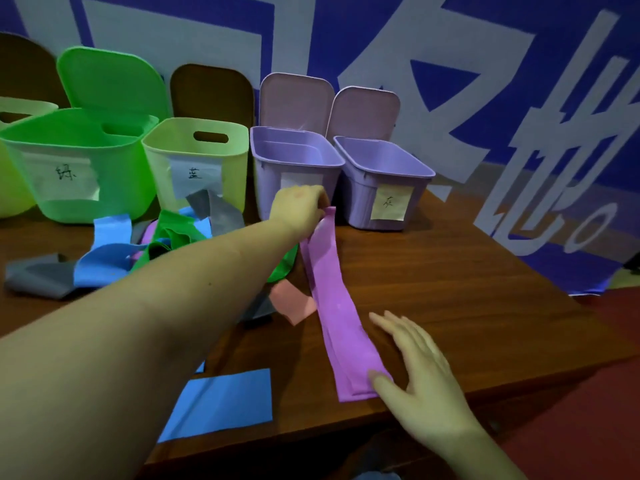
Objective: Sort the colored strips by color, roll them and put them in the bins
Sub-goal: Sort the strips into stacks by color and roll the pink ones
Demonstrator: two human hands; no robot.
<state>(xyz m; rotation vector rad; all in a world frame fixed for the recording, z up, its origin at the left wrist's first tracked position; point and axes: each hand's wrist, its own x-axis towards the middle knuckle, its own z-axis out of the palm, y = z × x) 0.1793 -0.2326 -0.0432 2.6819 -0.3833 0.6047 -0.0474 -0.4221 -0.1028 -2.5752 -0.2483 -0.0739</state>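
Along the bench's right half, a purple strip [330, 296] is stretched from near edge toward the bins. Its far end is pinched by the left hand [298, 208] before a lilac bin [294, 168]; its near end is pressed flat by the right hand [420, 372], fingers straight. Mixed strips [166, 244] are heaped leftward.

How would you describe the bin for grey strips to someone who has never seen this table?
Look at the row of open bins along the back of the wooden table. The grey-strip bin is the rightmost one, pale purple. Unlike the purple bin beside it, it carries a yellow note.
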